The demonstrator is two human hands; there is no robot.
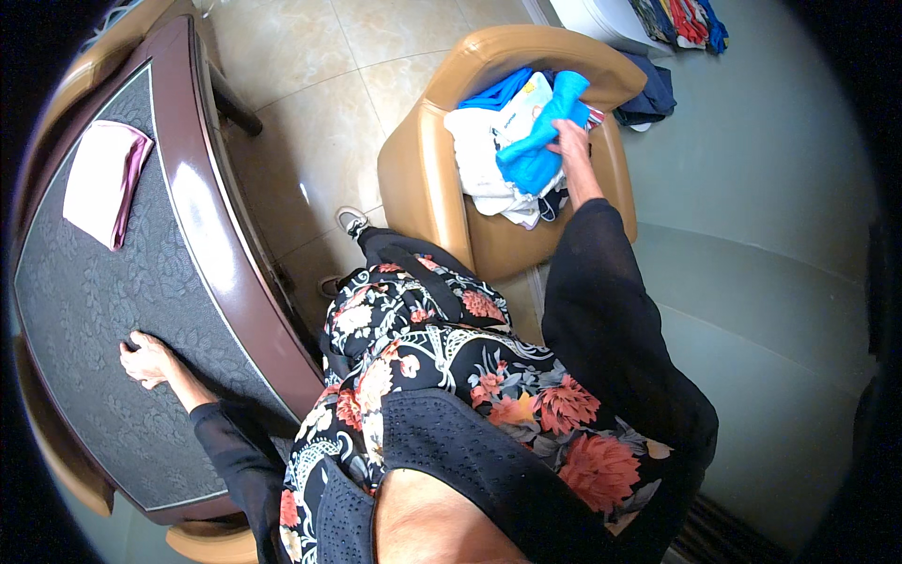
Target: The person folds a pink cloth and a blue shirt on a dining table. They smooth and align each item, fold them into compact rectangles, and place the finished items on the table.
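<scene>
In the head view my right hand (572, 144) grips a bright blue garment (535, 151) above a heap of clothes on a tan leather armchair (440, 183). White garments (476, 151) and a darker blue cloth (497, 92) lie in that heap. My left hand (146, 361) rests on the dark patterned tabletop (141, 296), its fingers loosely bent and holding nothing. Farther along the table lies a folded pink-and-white cloth (106, 180).
A glossy brown rim (211, 204) borders the table, with a table leg (236, 106) under it. Beyond the armchair, dark clothing (647, 95) lies by the wall below a white unit (609, 25) with more clothes (683, 21). Chair backs (67, 451) stand around the table.
</scene>
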